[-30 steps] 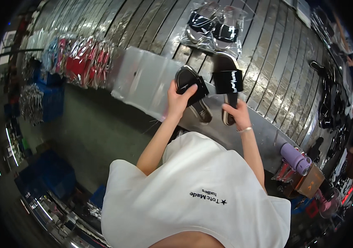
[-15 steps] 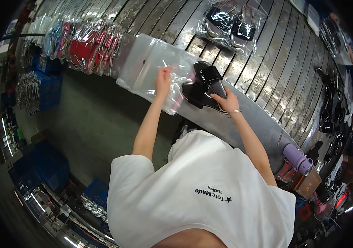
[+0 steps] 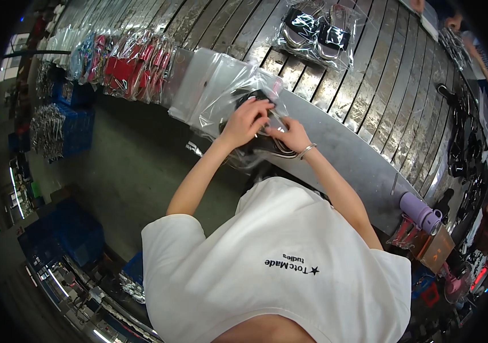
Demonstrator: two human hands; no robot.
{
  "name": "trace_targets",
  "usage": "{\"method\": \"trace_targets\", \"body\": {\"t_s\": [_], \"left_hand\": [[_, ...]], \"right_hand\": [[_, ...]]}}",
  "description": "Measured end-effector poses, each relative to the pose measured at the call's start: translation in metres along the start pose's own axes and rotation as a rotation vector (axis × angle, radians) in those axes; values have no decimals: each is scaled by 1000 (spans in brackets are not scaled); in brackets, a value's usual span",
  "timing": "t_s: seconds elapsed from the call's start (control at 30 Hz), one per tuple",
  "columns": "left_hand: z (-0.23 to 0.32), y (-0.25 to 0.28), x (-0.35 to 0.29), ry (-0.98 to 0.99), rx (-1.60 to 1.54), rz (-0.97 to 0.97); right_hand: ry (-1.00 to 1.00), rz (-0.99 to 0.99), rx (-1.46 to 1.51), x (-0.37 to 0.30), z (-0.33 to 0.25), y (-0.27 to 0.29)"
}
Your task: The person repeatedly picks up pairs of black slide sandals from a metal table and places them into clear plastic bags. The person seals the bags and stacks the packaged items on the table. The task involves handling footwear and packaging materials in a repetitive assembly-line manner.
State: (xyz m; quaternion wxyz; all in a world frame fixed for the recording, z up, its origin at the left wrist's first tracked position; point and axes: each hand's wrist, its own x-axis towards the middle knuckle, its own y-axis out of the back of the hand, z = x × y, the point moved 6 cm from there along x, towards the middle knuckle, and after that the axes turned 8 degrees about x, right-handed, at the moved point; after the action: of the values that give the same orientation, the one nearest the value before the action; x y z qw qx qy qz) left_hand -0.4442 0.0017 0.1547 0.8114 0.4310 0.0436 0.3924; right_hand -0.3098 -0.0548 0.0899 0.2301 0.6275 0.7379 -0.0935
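Note:
A pair of black slide sandals lies partly inside a clear plastic bag at the edge of the grey metal ledge. My left hand is closed over the sandals and the bag film, its fingers curled on top of them. At the heel end, my right hand grips the sandals, with a bracelet on its wrist. Both hands nearly meet and cover much of the pair. A stack of flat clear bags rests just left of the sandals.
A bagged pair of black sandals sits on the slatted metal table. Red bagged items line the left. A purple bottle stands at the ledge's right end. Blue crates stand beyond the floor gap. Another person's arm shows far right.
The sandals have moved left and into the bag's film. My left hand has come from the bag stack onto the sandals; my right hand has shifted left with them.

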Motion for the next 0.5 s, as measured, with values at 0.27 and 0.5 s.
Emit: {"method": "trace_targets", "body": {"t_s": [0.27,0.5], "left_hand": [[28,-16,51,261,-337,176],[127,-20,58,-402,-94,6]], "right_hand": [[143,362,163,-15,24,40],[150,605,342,-45,-6,103]]}}
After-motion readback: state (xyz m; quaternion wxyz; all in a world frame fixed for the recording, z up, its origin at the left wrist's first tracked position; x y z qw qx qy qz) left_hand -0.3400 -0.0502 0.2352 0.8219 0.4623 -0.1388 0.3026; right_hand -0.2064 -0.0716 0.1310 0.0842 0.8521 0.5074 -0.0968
